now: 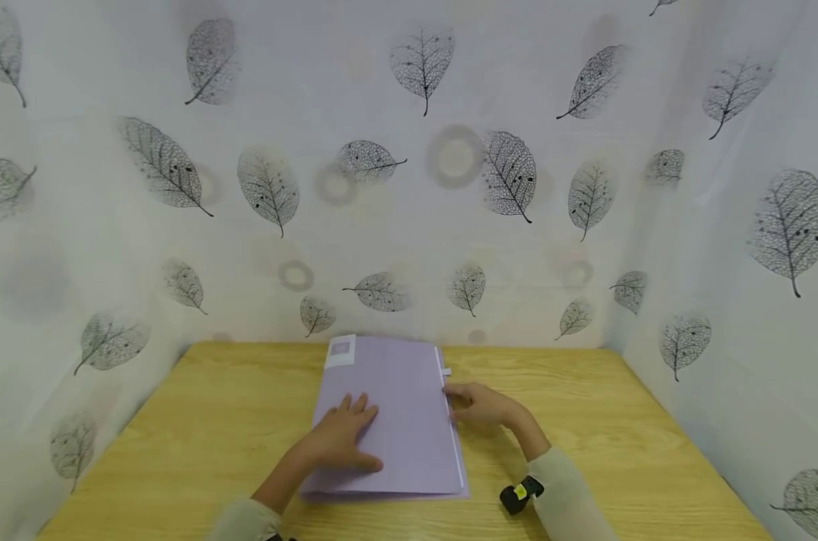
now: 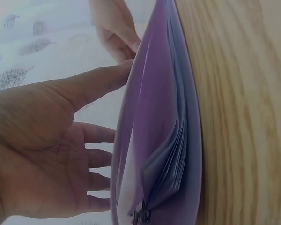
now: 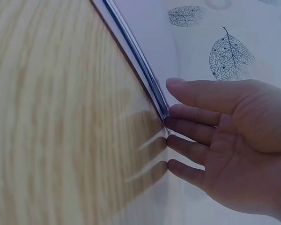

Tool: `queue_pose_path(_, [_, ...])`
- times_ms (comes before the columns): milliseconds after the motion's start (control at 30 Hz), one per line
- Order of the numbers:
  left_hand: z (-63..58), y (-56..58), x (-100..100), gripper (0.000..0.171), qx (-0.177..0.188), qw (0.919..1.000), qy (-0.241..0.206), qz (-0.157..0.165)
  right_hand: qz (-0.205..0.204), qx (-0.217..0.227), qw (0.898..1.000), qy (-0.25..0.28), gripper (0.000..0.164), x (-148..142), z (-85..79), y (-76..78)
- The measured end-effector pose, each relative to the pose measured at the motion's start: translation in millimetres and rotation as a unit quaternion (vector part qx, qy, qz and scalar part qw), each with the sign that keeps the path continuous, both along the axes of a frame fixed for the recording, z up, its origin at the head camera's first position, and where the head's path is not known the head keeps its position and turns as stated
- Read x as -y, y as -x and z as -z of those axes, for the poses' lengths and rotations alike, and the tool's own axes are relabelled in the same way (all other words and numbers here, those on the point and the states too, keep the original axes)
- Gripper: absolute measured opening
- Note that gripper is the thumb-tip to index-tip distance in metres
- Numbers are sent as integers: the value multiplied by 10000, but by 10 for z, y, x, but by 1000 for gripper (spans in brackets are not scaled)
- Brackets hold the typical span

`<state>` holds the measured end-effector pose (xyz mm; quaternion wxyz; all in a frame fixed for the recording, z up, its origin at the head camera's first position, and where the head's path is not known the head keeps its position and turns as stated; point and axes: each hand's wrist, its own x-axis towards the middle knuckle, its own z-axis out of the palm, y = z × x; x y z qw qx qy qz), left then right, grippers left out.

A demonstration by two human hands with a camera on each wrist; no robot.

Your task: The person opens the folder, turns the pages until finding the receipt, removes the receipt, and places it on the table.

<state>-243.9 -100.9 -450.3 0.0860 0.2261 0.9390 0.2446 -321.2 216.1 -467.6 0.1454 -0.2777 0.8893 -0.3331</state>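
Note:
A lilac file folder (image 1: 409, 406) lies closed on the table, with a white label (image 1: 341, 351) at its upper left corner. My left hand (image 1: 341, 439) rests on the cover with its fingers spread. In the left wrist view the folder's near edge gapes, showing folded papers (image 2: 175, 154) and a dark metal clip (image 2: 141, 214) inside. At the folder's right edge is my right hand (image 1: 483, 406). Its extended fingertips (image 3: 175, 166) touch along that edge in the right wrist view, while the thumb is held above them.
The wooden table (image 1: 233, 406) runs back to a whitish curtain (image 1: 409, 225) with a leaf print, which also closes off both sides. A small white tab (image 1: 447, 372) sticks out at the folder's right edge. The right sleeve bears a black strapped device (image 1: 520, 496).

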Motion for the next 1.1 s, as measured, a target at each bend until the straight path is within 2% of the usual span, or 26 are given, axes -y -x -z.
queue_pose_path(233, [-11, -110, -91, 105, -81, 9993, 281, 249, -14, -55, 9999, -158, 60, 6, -27, -11])
queue_pose_path(500, [43, -220, -148, 121, -277, 9975, 508, 410, 30, -66, 9992, -393, 65, 6, -14, -75])
queue_pose_path(800, [53, -240, -288, 117, -987, 9880, 947, 713, -60, -56, 9991, -411, 71, -18, -33, -49])
queue_pose_path(1100, [3, -279, -344, 107, -1249, 9845, 946, 788, -179, -127, 9990, -384, 75, -11, -10, -28])
